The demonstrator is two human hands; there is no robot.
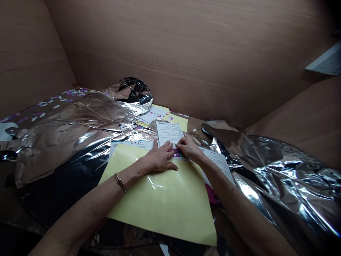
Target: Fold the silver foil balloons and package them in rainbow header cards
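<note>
A yellow glossy sheet [165, 202] lies in front of me. My left hand [160, 157] rests flat on its upper part, fingers spread, with the fingertips at the lower edge of a white printed card [170, 132]. My right hand [188, 147] has its fingers pinched at that card's lower right corner. Between the hands shows a narrow purple strip [176, 153]. Under the yellow sheet's top edge lies another printed sheet [144, 145]. A further printed sheet [218, 161] pokes out on the right, by my right forearm.
A large shiny foil balloon [80, 135] covers the left side. More crumpled foil [287, 170] lies on the right. Behind the card are yellow and white papers [178, 121]. Small paper cut-outs [55, 106] are scattered at far left. Brown panels [186, 57] enclose the surface; a white socket [326, 60] is upper right.
</note>
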